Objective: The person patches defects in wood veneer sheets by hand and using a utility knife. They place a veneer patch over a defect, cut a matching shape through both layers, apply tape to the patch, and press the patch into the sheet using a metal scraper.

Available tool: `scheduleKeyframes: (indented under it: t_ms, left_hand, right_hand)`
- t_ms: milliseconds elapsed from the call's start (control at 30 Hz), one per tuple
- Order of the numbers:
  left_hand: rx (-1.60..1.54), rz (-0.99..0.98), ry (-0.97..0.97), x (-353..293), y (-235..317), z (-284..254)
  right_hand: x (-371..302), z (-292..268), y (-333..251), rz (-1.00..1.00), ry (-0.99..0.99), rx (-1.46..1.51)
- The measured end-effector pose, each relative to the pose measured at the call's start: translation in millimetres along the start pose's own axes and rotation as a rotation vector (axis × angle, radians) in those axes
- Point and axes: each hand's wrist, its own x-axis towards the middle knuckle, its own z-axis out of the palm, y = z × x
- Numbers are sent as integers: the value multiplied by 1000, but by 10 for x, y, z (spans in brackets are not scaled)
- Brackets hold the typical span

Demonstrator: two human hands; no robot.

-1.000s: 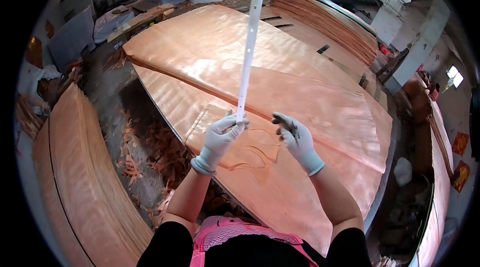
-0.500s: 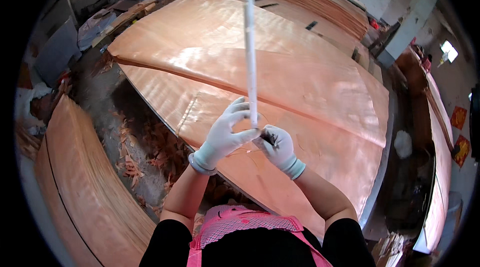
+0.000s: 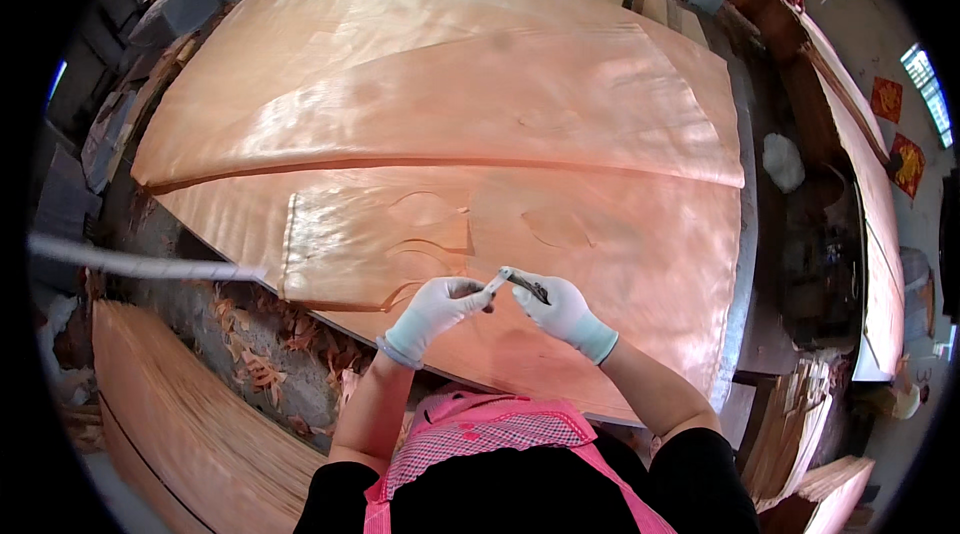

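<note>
Both my hands wear white gloves with pale green cuffs and are close together over the near edge of the wood veneer sheets. My left hand is closed, pinching a small white piece at its fingertips. My right hand is closed round a small dark tool, whose exact kind I cannot make out. The tool's tip meets the white piece. Off to the left, a long white strip is blurred by motion, apart from both hands.
A curved veneer stack stands at the lower left, with torn scraps on the floor beside it. Cut patches and a loose rectangular sheet lie on the near veneer. More veneer leans along the right side.
The long white strip stood upright at my hands before; now it is away to the left. My hands have moved slightly apart, and the view has shifted.
</note>
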Motion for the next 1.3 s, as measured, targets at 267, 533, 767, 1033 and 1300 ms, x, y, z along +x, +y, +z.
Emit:
scheduleKeyframes:
  t_ms: [267, 533, 767, 1033, 1300]
  left_hand:
    - [30, 17, 162, 421, 15, 271]
    - [-139, -84, 322, 1081, 246, 288]
    - [-114, -157, 226, 1732, -3, 277]
    - [-79, -340, 272, 2105, -265, 186]
    - [507, -302, 282, 1490, 129, 467]
  right_hand:
    - [585, -471, 899, 148, 149, -433]
    - [1239, -722, 1304, -213, -21, -814]
    - [1303, -677, 1407, -214, -57, -803]
    - [1287, -777, 1161, -286, -123, -987]
    - [1375, -655, 1217, -247, -290, -1158]
